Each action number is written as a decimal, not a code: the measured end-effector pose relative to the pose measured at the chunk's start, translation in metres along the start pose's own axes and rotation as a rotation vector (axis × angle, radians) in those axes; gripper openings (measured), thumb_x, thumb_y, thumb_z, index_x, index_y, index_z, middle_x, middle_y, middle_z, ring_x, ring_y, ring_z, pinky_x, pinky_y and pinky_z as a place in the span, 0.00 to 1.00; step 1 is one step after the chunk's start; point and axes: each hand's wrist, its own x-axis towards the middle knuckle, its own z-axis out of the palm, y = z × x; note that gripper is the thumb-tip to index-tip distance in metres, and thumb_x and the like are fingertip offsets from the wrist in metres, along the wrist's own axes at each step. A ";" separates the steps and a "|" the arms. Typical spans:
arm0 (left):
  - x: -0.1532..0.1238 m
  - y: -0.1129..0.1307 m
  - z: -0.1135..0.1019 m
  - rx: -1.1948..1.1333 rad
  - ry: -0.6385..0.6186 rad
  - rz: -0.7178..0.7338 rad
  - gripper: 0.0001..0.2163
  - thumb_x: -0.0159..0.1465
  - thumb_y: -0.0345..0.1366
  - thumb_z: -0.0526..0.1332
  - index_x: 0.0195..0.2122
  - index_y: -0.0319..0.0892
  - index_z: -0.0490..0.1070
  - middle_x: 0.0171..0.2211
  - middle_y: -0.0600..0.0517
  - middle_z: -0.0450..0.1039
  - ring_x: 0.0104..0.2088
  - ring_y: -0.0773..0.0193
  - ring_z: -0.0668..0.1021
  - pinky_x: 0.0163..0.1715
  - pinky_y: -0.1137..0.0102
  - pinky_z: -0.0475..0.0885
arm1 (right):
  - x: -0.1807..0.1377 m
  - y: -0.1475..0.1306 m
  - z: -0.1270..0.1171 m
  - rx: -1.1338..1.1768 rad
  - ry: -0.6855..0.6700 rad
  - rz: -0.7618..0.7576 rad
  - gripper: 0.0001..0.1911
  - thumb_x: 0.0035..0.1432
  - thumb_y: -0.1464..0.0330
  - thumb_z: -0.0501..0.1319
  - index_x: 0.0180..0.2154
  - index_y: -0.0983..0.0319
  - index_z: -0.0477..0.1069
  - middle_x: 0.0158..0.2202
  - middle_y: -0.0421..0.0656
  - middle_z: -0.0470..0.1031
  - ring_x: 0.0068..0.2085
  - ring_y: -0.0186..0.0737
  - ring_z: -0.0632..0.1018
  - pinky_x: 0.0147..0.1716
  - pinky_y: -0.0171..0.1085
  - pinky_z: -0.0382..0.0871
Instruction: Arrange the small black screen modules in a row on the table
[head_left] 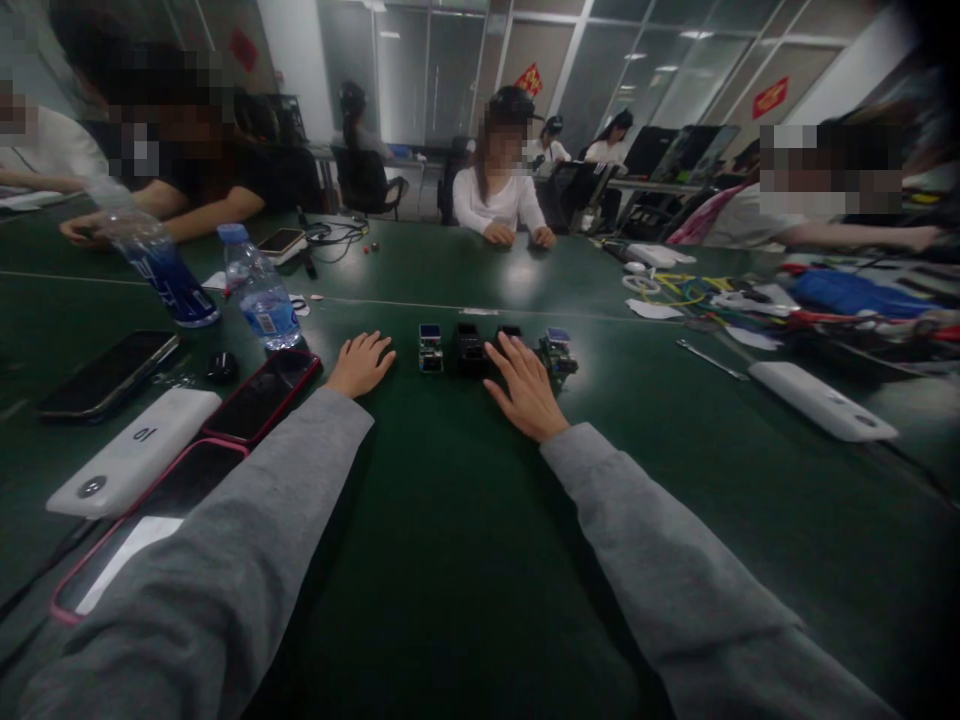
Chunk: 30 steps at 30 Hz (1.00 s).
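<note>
Several small electronic modules stand in a row on the green table (420, 520) in front of me. At the row's left end is a module with a small screen (430, 348). Beside it stands a black box-shaped device (470, 348). My right hand (525, 388) is over or against another black device (509, 331), partly covering it; its fingers are stretched out, and I cannot tell whether they touch. Just right of that hand sits a circuit-board module with a screen (559, 352). My left hand (361, 364) lies flat on the table, left of the row, fingers spread and holding nothing.
Left of my left arm are a water bottle (262, 295), a larger bottle (161, 265), phones (262, 397) and a white power bank (139, 445). On the right lie a wrench (712, 360), another white power bank (821, 400) and tangled cables (697, 290). People sit around the table.
</note>
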 end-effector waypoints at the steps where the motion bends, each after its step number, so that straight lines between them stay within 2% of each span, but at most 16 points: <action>1: -0.001 0.001 -0.001 -0.011 0.012 0.008 0.27 0.77 0.52 0.44 0.71 0.46 0.63 0.73 0.44 0.60 0.72 0.47 0.61 0.70 0.46 0.55 | 0.000 0.003 0.003 -0.006 0.033 0.046 0.30 0.76 0.58 0.49 0.74 0.56 0.51 0.77 0.46 0.44 0.75 0.52 0.48 0.72 0.58 0.51; 5: -0.002 0.010 -0.009 -0.108 0.010 0.073 0.30 0.75 0.58 0.46 0.71 0.47 0.62 0.71 0.45 0.64 0.71 0.50 0.65 0.70 0.49 0.56 | -0.002 0.019 0.017 0.014 0.153 0.245 0.29 0.76 0.58 0.47 0.71 0.61 0.57 0.74 0.55 0.52 0.72 0.59 0.57 0.67 0.62 0.60; 8: -0.003 0.021 -0.014 -0.181 -0.022 0.111 0.36 0.71 0.62 0.52 0.72 0.44 0.61 0.71 0.43 0.64 0.70 0.49 0.66 0.68 0.50 0.60 | -0.003 0.029 0.027 0.068 0.176 0.324 0.29 0.75 0.58 0.46 0.68 0.64 0.62 0.70 0.59 0.60 0.69 0.62 0.64 0.63 0.64 0.65; 11: -0.004 0.033 -0.015 -0.193 -0.027 0.186 0.40 0.66 0.62 0.62 0.72 0.41 0.60 0.71 0.40 0.63 0.70 0.47 0.66 0.68 0.50 0.62 | -0.003 0.032 0.031 0.126 0.153 0.312 0.30 0.74 0.58 0.46 0.68 0.67 0.62 0.68 0.62 0.63 0.68 0.60 0.66 0.63 0.62 0.67; 14: -0.005 0.038 -0.012 -0.222 -0.014 0.219 0.39 0.66 0.57 0.65 0.71 0.39 0.61 0.69 0.39 0.66 0.68 0.48 0.69 0.67 0.53 0.64 | -0.003 0.031 0.030 0.150 0.130 0.268 0.31 0.74 0.58 0.47 0.68 0.71 0.61 0.68 0.63 0.63 0.69 0.59 0.65 0.64 0.60 0.66; 17: -0.005 0.037 -0.008 -0.232 -0.008 0.210 0.34 0.68 0.53 0.64 0.69 0.39 0.64 0.67 0.39 0.68 0.67 0.49 0.71 0.66 0.52 0.65 | -0.002 0.029 0.026 0.148 0.100 0.224 0.31 0.74 0.59 0.47 0.69 0.71 0.60 0.68 0.62 0.62 0.69 0.57 0.65 0.65 0.59 0.66; 20: -0.003 0.034 -0.004 -0.217 -0.005 0.202 0.30 0.70 0.51 0.63 0.69 0.43 0.65 0.68 0.42 0.69 0.67 0.49 0.71 0.66 0.50 0.65 | -0.002 0.027 0.024 0.128 0.075 0.211 0.30 0.74 0.60 0.48 0.69 0.70 0.60 0.69 0.61 0.62 0.69 0.57 0.65 0.65 0.59 0.66; 30: -0.001 0.033 -0.002 -0.188 0.019 0.241 0.25 0.71 0.49 0.62 0.65 0.44 0.69 0.66 0.43 0.71 0.66 0.49 0.72 0.66 0.49 0.66 | -0.003 0.028 0.023 0.131 0.028 0.214 0.30 0.75 0.62 0.50 0.72 0.67 0.56 0.70 0.59 0.60 0.70 0.55 0.63 0.68 0.58 0.63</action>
